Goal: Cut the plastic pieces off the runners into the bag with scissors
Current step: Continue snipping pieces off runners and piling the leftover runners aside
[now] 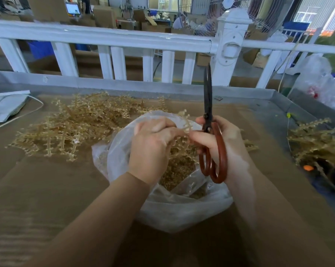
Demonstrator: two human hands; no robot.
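Far to the left of the left grip (153, 145), a grey woven sack (4, 105) is lying at the edge of the brown worktop (47, 189). Between that sack and the left grip, a heap of pale gold runners (70, 128) is sprawling across the worktop, its branches still carrying their small plastic pieces. The left grip is curling its fingers around one runner (186, 122), whose tip is sticking up just to its right, over the mouth of the bag (174, 212). The clear bag is sitting directly beneath both grips, and cut plastic pieces (180, 168) are piling up inside it, showing in the gap between the two wrists. The right grip (220, 143) is clamping on the red-brown handles of the scissors (208, 105), with its forefinger reaching across to touch the held runner and the left grip. The dark blades are pointing straight up, away from the person, and are lying together. Well to the right of the right grip, a second bunch of runners (315, 143) is resting near the worktop's edge, with an orange bit (307, 167) just below it. Beyond everything a white railing (124, 39) is running across.
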